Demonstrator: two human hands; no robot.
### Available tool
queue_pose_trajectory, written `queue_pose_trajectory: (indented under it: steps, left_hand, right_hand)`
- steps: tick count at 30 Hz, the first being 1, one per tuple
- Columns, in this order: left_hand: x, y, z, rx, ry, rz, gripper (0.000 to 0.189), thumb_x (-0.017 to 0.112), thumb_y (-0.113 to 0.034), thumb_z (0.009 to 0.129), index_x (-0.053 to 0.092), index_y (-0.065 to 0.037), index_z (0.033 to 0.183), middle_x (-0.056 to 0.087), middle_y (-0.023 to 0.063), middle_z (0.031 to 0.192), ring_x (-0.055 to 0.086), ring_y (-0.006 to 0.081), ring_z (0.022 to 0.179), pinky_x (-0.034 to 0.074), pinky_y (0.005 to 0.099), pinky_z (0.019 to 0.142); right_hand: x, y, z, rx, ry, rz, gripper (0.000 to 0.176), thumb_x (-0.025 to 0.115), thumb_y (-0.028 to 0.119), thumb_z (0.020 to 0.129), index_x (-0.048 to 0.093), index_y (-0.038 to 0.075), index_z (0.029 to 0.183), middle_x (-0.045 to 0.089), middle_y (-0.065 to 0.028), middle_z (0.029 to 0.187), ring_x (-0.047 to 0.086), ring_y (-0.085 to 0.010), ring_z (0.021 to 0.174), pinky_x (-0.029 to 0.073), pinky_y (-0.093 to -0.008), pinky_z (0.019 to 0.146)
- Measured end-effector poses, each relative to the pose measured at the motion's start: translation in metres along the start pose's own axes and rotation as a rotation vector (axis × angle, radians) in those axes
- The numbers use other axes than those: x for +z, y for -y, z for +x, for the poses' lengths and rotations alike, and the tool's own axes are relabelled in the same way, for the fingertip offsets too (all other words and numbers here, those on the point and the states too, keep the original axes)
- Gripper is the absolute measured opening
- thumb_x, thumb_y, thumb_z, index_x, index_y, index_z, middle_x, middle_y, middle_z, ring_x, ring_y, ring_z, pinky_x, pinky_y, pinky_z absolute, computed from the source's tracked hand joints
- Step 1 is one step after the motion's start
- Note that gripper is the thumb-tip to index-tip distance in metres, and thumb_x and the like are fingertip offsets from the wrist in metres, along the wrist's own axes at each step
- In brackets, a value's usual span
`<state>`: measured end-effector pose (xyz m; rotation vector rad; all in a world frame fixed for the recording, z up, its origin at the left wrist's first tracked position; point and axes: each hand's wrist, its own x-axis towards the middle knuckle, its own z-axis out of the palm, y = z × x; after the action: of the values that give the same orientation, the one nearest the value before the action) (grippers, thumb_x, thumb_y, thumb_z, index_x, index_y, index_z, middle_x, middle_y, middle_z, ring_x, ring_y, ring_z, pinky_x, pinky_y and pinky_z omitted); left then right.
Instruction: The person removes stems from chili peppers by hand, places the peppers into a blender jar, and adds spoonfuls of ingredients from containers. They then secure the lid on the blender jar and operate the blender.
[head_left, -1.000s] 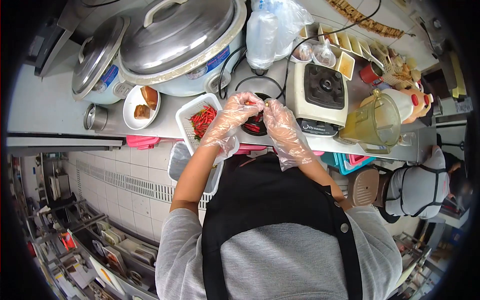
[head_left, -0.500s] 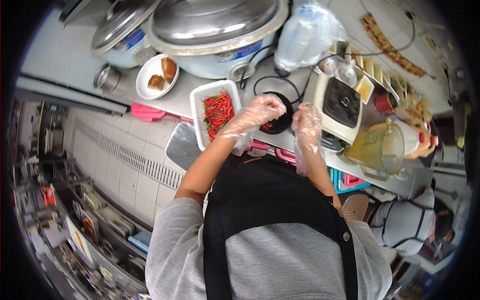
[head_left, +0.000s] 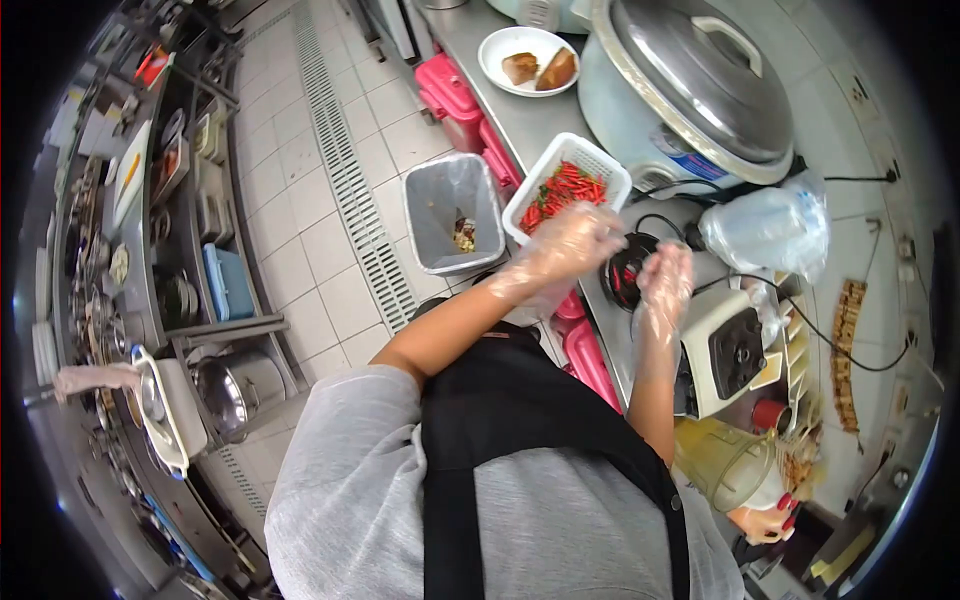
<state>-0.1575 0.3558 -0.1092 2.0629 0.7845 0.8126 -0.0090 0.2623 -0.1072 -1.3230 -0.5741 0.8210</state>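
Red chilies [head_left: 568, 192] lie in a white perforated basket [head_left: 522, 208] on the steel counter [head_left: 492, 118]. My left hand [head_left: 580, 240], in a clear plastic glove, hovers at the basket's near right corner with its fingers bent together; what they hold, if anything, is too small to name. A dark round bowl [head_left: 622, 272] with some red in it sits between my hands. At its right side is my right hand [head_left: 668, 275], gloved too, fingers drawn together, their contents not clear.
A grey lined bin [head_left: 453, 213] stands on the floor by the counter. Behind are a white bowl with brown pieces [head_left: 528, 62], a large lidded cooker [head_left: 690, 90] and a plastic bag [head_left: 768, 228]. A blender base [head_left: 722, 352] and yellowish jug [head_left: 725, 462] stand right.
The view has turned, so the counter now runs diagonally and the bin shows more fully. My left hand has moved from over the dark bowl toward the chili basket.
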Motion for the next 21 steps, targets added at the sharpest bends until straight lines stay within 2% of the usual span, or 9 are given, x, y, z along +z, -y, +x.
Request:
queue_pose_trajectory:
  steps: [1, 3, 5, 6, 8, 9, 16, 18, 21]
  left_hand:
    - [-0.006, 0.026, -0.010, -0.008, -0.151, -0.084, 0.026, 0.064, -0.023, 0.081, 0.065, -0.001, 0.093, 0.066, 0.0136, 0.081, 0.064, 0.0223, 0.072, 0.050, 0.0339, 0.067]
    - [-0.065, 0.024, -0.035, -0.357, -0.219, -0.217, 0.021, 0.061, -0.020, 0.085, 0.065, -0.001, 0.093, 0.066, 0.0073, 0.079, 0.060, 0.0130, 0.074, 0.049, 0.0296, 0.065]
    - [-0.097, 0.063, -0.065, -0.415, -0.465, -0.149, 0.018, 0.061, -0.018, 0.085, 0.065, -0.002, 0.092, 0.064, 0.0035, 0.077, 0.058, 0.0109, 0.071, 0.048, 0.0270, 0.063]
    - [-0.117, 0.072, -0.077, -0.476, -0.502, -0.133, 0.019, 0.061, -0.019, 0.083, 0.065, -0.003, 0.092, 0.063, 0.0047, 0.077, 0.058, 0.0134, 0.070, 0.048, 0.0286, 0.065]
    - [-0.144, 0.103, -0.102, -0.460, -0.587, -0.013, 0.017, 0.064, -0.017, 0.081, 0.064, -0.003, 0.092, 0.061, 0.0019, 0.076, 0.054, 0.0096, 0.069, 0.046, 0.0255, 0.064]
    - [-0.153, 0.116, -0.112, -0.464, -0.628, -0.121, 0.017, 0.064, -0.015, 0.083, 0.064, -0.001, 0.092, 0.060, 0.0001, 0.076, 0.052, 0.0071, 0.069, 0.045, 0.0231, 0.064]
    - [-0.189, 0.159, -0.133, -0.583, -0.603, -0.372, 0.014, 0.062, -0.014, 0.084, 0.063, -0.002, 0.091, 0.055, -0.0047, 0.072, 0.045, 0.0024, 0.063, 0.037, 0.0181, 0.057]
    - [-0.189, 0.168, -0.128, -0.578, -0.628, -0.431, 0.012, 0.064, -0.016, 0.083, 0.063, -0.005, 0.088, 0.053, -0.0055, 0.070, 0.042, 0.0025, 0.060, 0.035, 0.0185, 0.054]
    - [-0.184, 0.180, -0.116, -0.573, -0.549, -0.453, 0.014, 0.063, -0.016, 0.083, 0.063, -0.005, 0.091, 0.053, -0.0051, 0.071, 0.044, 0.0028, 0.060, 0.036, 0.0186, 0.053]
  right_hand:
    - [0.019, -0.004, 0.000, 0.035, 0.090, 0.012, 0.015, 0.051, 0.024, 0.093, 0.051, 0.010, 0.096, 0.048, 0.0025, 0.067, 0.042, -0.0040, 0.050, 0.033, -0.0167, 0.041]
    - [0.069, 0.004, -0.009, -0.007, 0.298, -0.234, 0.022, 0.051, 0.028, 0.093, 0.052, 0.007, 0.100, 0.049, 0.0017, 0.077, 0.044, -0.0062, 0.062, 0.040, -0.0222, 0.054]
    - [0.114, -0.002, -0.010, 0.133, 0.467, -0.402, 0.018, 0.048, 0.019, 0.090, 0.055, 0.005, 0.099, 0.054, -0.0017, 0.081, 0.050, -0.0119, 0.071, 0.043, -0.0298, 0.064]
    - [0.134, -0.015, -0.014, -0.076, 0.435, -0.545, 0.023, 0.048, 0.023, 0.090, 0.055, 0.003, 0.099, 0.059, -0.0094, 0.085, 0.057, -0.0227, 0.077, 0.044, -0.0383, 0.070]
    - [0.170, -0.009, -0.010, -0.155, 0.690, -0.802, 0.034, 0.048, 0.031, 0.090, 0.054, 0.000, 0.102, 0.058, -0.0238, 0.101, 0.055, -0.0394, 0.095, 0.043, -0.0431, 0.082]
    - [0.181, -0.054, 0.002, -0.386, 0.715, -0.890, 0.037, 0.047, 0.033, 0.089, 0.054, 0.000, 0.104, 0.057, -0.0250, 0.104, 0.054, -0.0396, 0.099, 0.043, -0.0444, 0.086]
    - [0.243, -0.100, 0.008, -0.216, 0.874, -1.276, 0.030, 0.048, 0.028, 0.087, 0.059, 0.002, 0.099, 0.059, -0.0204, 0.104, 0.057, -0.0341, 0.100, 0.045, -0.0425, 0.085]
    - [0.246, -0.098, 0.008, -0.340, 0.908, -1.479, 0.027, 0.048, 0.026, 0.086, 0.061, 0.004, 0.095, 0.060, -0.0178, 0.104, 0.058, -0.0330, 0.097, 0.047, -0.0425, 0.083]
    - [0.245, -0.073, 0.003, -0.399, 0.768, -1.364, 0.028, 0.051, 0.028, 0.084, 0.060, 0.006, 0.099, 0.060, -0.0183, 0.104, 0.058, -0.0327, 0.100, 0.046, -0.0420, 0.086]
